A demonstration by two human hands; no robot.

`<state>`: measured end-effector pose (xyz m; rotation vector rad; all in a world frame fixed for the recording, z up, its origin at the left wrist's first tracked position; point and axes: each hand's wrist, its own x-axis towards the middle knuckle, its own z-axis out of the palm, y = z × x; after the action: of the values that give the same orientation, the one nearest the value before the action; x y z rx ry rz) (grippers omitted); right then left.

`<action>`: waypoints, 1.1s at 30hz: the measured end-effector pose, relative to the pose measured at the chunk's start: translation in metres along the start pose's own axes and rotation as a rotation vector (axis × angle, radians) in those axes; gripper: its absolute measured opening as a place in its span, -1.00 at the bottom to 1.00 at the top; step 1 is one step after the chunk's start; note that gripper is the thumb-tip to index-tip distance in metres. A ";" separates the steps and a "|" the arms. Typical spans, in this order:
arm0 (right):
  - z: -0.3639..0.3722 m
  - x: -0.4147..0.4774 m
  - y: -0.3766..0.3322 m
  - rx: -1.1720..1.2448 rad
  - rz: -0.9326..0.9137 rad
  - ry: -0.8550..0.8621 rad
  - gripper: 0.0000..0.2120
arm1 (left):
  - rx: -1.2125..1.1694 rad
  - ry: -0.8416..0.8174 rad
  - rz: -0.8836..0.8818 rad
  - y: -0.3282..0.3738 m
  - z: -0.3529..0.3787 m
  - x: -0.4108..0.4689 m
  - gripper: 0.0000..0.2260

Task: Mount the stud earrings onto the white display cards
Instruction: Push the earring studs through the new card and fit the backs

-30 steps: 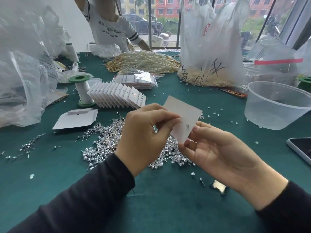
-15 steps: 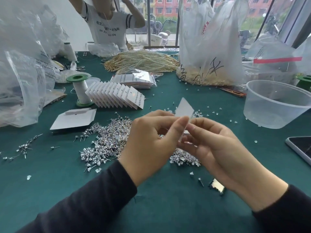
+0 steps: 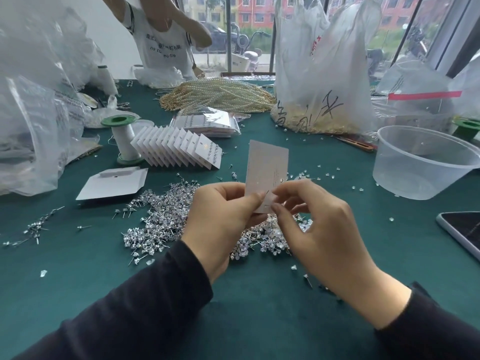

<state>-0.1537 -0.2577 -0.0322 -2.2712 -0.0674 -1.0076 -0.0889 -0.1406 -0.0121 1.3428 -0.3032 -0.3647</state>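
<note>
My left hand [image 3: 220, 219] pinches the lower left edge of a white display card [image 3: 267, 172], which stands upright above the green table. My right hand [image 3: 319, 229] pinches at the card's lower right, fingertips at a thin stud post poking through it. One small stud shows on the card near its right edge. A heap of loose silver stud earrings [image 3: 161, 219] lies on the table under and left of my hands. A fanned row of filled white cards [image 3: 179, 149] stands behind the heap.
A flat stack of blank cards [image 3: 114, 183] lies at left, a green-capped spool [image 3: 123, 141] behind it. A clear plastic tub [image 3: 420, 165] and a phone [image 3: 465, 232] are at right. Plastic bags, pearl strands [image 3: 218, 97] and another person [image 3: 163, 37] are at the back.
The card turned from edge-on to upright and facing me. My right fingers moved from behind the card to its lower right corner.
</note>
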 end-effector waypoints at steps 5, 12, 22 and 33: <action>0.002 0.002 0.002 -0.023 -0.008 0.041 -0.91 | 0.064 0.002 0.086 0.000 0.003 -0.003 -0.76; 0.002 0.004 0.002 -0.079 -0.058 0.065 -0.96 | 0.073 -0.033 0.037 0.001 0.007 -0.005 -0.96; -0.018 0.017 0.014 -0.145 0.022 0.045 -0.93 | 0.027 -0.027 -0.133 0.005 -0.005 0.006 -0.84; -0.036 0.021 0.047 -0.316 0.283 -0.374 -0.89 | -0.221 -0.038 -0.385 0.014 -0.016 0.013 -0.82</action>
<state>-0.1484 -0.3202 -0.0257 -2.6378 0.2662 -0.4637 -0.0694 -0.1292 -0.0020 1.1732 -0.0300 -0.7257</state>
